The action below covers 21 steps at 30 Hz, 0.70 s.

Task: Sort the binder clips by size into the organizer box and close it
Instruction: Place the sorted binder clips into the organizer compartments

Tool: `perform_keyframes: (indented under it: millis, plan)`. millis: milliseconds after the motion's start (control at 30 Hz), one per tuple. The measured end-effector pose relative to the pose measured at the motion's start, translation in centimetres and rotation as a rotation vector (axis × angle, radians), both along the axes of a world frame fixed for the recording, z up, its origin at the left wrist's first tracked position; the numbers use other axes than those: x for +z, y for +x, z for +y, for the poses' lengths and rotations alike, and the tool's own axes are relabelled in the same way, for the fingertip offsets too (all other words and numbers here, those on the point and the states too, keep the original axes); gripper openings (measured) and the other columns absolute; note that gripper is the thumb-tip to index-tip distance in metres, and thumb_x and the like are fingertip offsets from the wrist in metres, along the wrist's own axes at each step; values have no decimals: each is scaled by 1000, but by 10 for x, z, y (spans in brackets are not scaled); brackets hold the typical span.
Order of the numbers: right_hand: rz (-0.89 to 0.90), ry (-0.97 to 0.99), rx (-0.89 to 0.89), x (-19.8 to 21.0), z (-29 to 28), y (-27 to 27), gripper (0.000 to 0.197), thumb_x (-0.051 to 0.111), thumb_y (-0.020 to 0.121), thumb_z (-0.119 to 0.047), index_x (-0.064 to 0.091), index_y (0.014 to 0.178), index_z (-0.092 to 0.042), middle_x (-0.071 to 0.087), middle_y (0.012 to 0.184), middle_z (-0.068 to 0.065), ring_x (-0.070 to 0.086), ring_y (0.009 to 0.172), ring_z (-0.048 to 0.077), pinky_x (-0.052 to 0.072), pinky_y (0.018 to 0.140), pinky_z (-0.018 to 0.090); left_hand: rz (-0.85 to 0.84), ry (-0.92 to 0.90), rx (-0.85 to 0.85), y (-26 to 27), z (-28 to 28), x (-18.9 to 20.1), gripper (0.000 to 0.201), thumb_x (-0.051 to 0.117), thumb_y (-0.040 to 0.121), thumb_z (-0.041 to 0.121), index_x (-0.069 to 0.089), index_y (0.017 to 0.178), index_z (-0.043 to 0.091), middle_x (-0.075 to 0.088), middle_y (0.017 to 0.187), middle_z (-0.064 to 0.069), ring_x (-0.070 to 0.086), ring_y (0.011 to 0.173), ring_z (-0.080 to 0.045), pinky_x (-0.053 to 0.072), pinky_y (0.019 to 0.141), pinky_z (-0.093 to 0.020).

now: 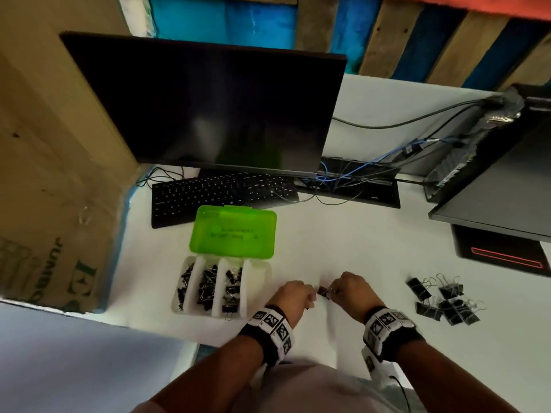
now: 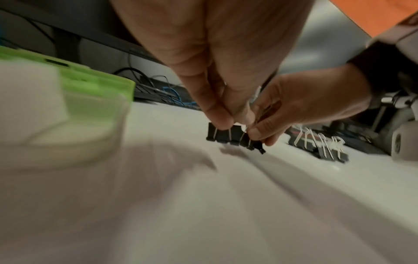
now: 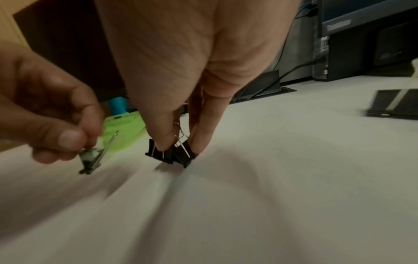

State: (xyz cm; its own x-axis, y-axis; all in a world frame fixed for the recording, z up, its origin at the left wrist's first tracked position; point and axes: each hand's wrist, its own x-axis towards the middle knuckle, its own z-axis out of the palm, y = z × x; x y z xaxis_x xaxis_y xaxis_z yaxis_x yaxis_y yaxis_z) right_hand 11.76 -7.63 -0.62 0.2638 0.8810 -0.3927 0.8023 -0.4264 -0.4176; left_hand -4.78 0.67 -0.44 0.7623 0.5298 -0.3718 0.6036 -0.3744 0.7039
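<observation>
Both hands met near the front edge of the desk (image 1: 357,239), about midway along it, between the organizer box (image 1: 176,296) and the loose pile. The left hand (image 1: 293,295) pinched one small black clip (image 3: 89,160) between thumb and forefinger, gripping it by the wire handle, with the body hanging just off the desk. That is a carrying grip, probably ready for the trip left to the box.

The right hand (image 1: 350,289) came down from above, its thumb and fingers pressed on either side of a pair of black clips (image 3: 172,153). The pair stood on the desk touching each other. The right hand looked to be steadying or gathering them so they could be taken one size at a time. Whether the two were hooked together, the blur would not let me say.

The box sat open towards the front left of the desk. Its green lid (image 1: 232,234) lay folded back flat behind it, towards the keyboard (image 1: 208,195), which left all four compartments reachable. Three of them held black clips. The rightmost compartment (image 1: 258,281), the one nearest the hands, held none that I could see.

Over by the right part of the front edge lay the pile of large clips (image 1: 444,299), well apart from the box and untouched. My guess is they were meant for that last compartment. So the sorting was well along, but the biggest size was still out and the lid was still open.
</observation>
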Motion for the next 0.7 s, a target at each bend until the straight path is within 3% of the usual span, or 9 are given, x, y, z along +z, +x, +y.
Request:
perform_keyframes:
  millis: [67,167,300,400,467,533,600,633,700]
  plan:
    - [19,73,14,9,24,-5,12,63,84,-24,73,86,-18,53,82,3,61,83,26,48,72,34,-45,10,95,-14,12,10,19,54,82,0,67,93,6,68,94,-14,65,80,-15,46,74,-17]
    - [53,188,117,19,67,-24,9,67,83,-22,73,87,-16,61,86,8,61,80,24,51,76,36,-32,110,175,-43,30,22,14,59,85,13,68,95,18,70,96,-1,60,93,-12,47,80,-24]
    - [106,252,324,25,116,-66,10,65,85,-22,71,90,-16,62,95,8,62,85,27,50,80,39,-46,248,257,-85,42,30,15,54,88,7,66,95,14,69,97,-4,57,95,-16,47,81,-29]
    - [96,212,517,32,143,-99,16,59,89,-20,68,98,-11,60,104,9,60,94,27,47,86,36,-62,222,358,-109,46,28,21,49,87,-2,65,93,10,65,98,-8,60,86,-14,47,80,-21]
    - [47,152,674,34,154,-115,17,57,90,-20,68,100,-11,58,106,9,58,97,26,47,88,38,-83,184,390,-120,47,22,24,47,85,-7,64,91,8,64,97,-11,63,82,-17,54,81,-30]
    - [-3,99,810,33,158,-125,17,56,90,-17,68,101,-12,57,108,9,58,100,25,48,90,39,-23,190,358,-125,44,22,18,52,85,-2,65,90,10,65,99,-9,61,83,-16,52,79,-27]
    - [0,94,843,32,157,-128,21,56,88,-10,67,106,-13,57,112,7,57,103,25,47,92,35,33,257,324,-129,40,20,8,64,82,14,64,90,13,61,105,-3,58,91,-16,47,82,-26]
    - [22,106,818,31,155,-128,25,56,87,-6,66,109,-14,56,114,6,57,104,24,48,92,34,50,276,318,-131,38,17,14,69,80,20,63,90,14,57,109,0,56,95,-17,45,85,-27]
    - [68,140,722,28,154,-128,30,55,85,-1,65,110,-14,57,115,5,58,103,25,48,93,36,66,278,322,-132,34,13,18,70,79,20,61,93,13,48,117,2,55,99,-18,43,91,-27]
